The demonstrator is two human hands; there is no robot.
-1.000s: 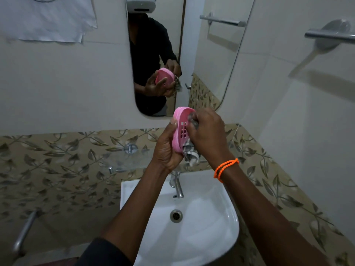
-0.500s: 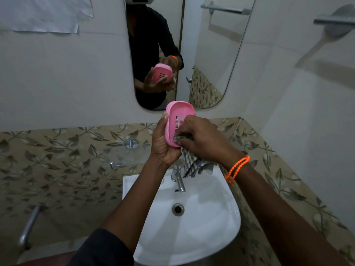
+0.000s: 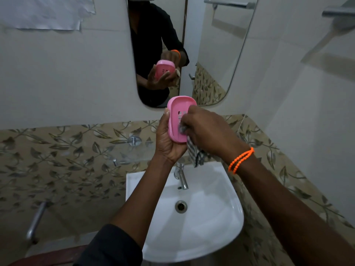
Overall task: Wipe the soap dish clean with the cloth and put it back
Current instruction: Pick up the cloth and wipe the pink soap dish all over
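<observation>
The pink soap dish point(image 3: 177, 120) is held upright above the white washbasin point(image 3: 215, 223), its hollow side (with a patch of drain slots) turned toward the camera. The left hand point(image 3: 169, 139) cups it from behind and below, thumb along the left rim, so that grip is grasping the dish. The right hand point(image 3: 209, 131), an orange bead bracelet point(image 3: 241, 160) on its wrist, is clenched around a checked cloth point(image 3: 196, 154) and presses a bunched part of it into the dish's lower inside; the loose end hangs down just above the chrome tap point(image 3: 181, 175). The wall mirror point(image 3: 221, 54) behind reflects the dish's back and both hands. A glass shelf point(image 3: 132, 150) sits on the leaf-patterned tiles to the left.
</observation>
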